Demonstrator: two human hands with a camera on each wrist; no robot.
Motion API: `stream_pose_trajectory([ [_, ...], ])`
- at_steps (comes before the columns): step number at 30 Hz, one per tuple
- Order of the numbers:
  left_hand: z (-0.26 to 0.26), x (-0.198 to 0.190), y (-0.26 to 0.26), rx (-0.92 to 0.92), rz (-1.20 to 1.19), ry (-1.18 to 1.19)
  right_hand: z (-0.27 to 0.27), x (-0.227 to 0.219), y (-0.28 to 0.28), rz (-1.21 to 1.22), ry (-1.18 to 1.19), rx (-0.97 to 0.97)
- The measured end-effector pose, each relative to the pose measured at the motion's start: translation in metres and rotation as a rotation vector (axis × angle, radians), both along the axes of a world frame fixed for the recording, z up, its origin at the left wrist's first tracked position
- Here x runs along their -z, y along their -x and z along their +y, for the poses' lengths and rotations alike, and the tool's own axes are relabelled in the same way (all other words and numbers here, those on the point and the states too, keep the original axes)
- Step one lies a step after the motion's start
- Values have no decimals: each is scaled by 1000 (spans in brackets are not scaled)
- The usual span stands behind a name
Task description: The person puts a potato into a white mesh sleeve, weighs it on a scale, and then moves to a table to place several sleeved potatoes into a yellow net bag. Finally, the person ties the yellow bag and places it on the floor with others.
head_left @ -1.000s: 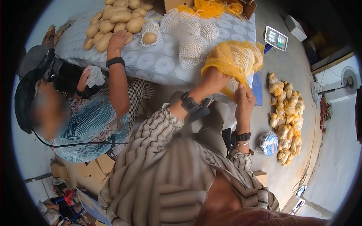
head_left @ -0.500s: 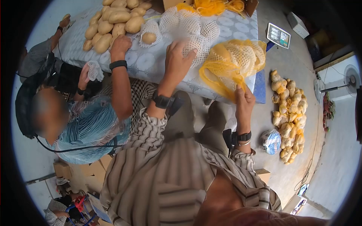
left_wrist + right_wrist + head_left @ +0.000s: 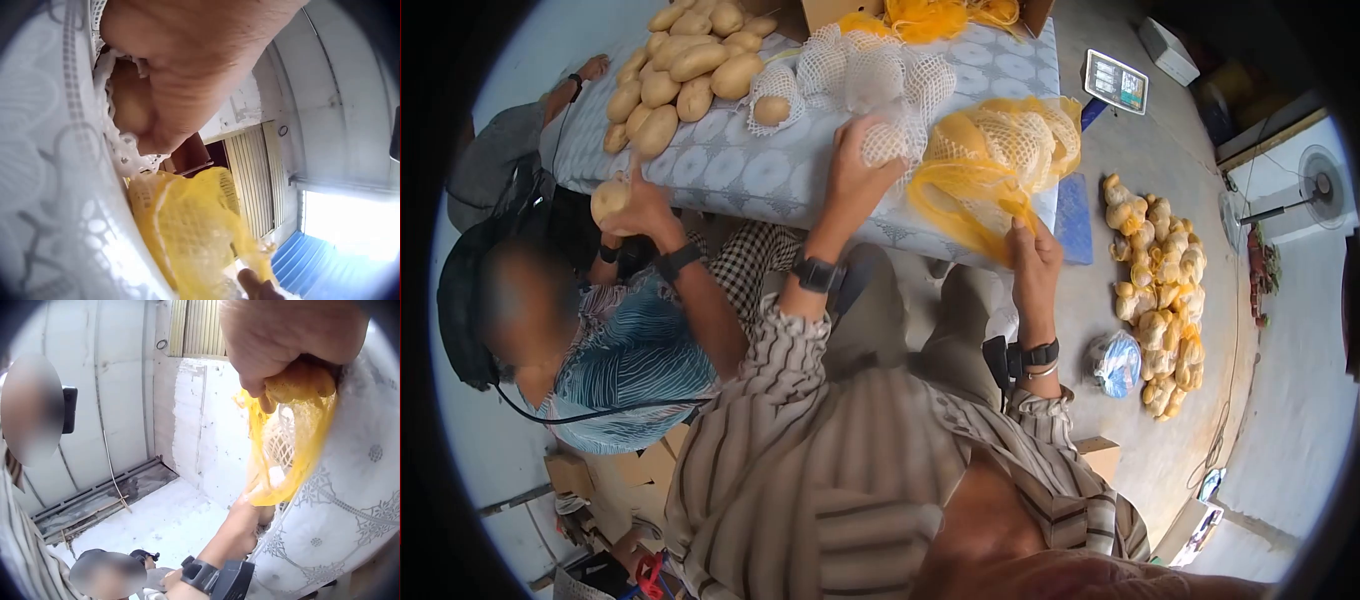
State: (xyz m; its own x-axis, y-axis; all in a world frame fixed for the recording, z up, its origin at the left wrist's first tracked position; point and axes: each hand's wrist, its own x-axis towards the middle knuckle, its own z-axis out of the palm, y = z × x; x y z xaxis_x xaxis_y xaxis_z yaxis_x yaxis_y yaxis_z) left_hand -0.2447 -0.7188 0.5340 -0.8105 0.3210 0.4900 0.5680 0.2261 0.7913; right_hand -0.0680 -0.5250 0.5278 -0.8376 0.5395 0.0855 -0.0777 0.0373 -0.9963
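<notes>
My left hand (image 3: 862, 175) grips a potato in a white foam net (image 3: 884, 146) at the table's front; the left wrist view shows thumb and fingers curled round the netted potato (image 3: 132, 100). Beside it on the right lies a yellow mesh bag (image 3: 990, 150) holding several foam-netted potatoes. My right hand (image 3: 1034, 265) pinches the rim of the bag's mouth, which hangs partly over the table edge. In the right wrist view the fingers of my right hand (image 3: 294, 344) curl round the yellow mesh (image 3: 306, 456). More netted potatoes (image 3: 870, 75) lie behind my left hand.
Bare potatoes (image 3: 690, 60) are heaped at the table's left, near a seated person holding a potato (image 3: 609, 202). A cardboard box with yellow nets (image 3: 935, 15) stands at the back. Right of the table are a scale (image 3: 1116, 82) and filled bags (image 3: 1165, 290) on the floor.
My left hand left the yellow bag, moved left and took hold of a netted potato. My right hand kept the bag's rim. The neighbour's hand drew back from the heap with a potato.
</notes>
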Motion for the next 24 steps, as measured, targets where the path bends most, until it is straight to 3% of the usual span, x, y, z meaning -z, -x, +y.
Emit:
stream_pose_trajectory([
  [1,-5,-4,-14,66,-205,-135,0,-1,0,-2,2,8],
  [2,-10,-10,-31,72,-209,-131,-1,-3,-1,-13,1,4],
  [4,-19,-24,-61,321,-762,-633,-2,-7,-1,-26,3,7],
  [5,-22,-25,-70,325,-768,-629,-3,-10,0,-30,15,-3],
  [7,-26,-26,-81,612,-982,-767,-4,-10,2,-35,26,-13],
  [12,-2,-21,-90,762,-1075,-635,-11,-11,-1,85,145,61],
  [14,9,-25,-90,869,-1103,-487,-19,-23,-9,87,90,79],
  [19,25,-13,-83,1016,-1058,-383,-8,-27,-22,45,48,170],
  [21,19,7,-86,1009,-1124,-582,-2,-25,-23,63,36,199],
  [23,-4,16,-90,1019,-1441,-801,2,-29,-24,37,70,180],
  [24,-46,95,-84,1015,-1448,-794,3,-29,-24,12,109,155],
])
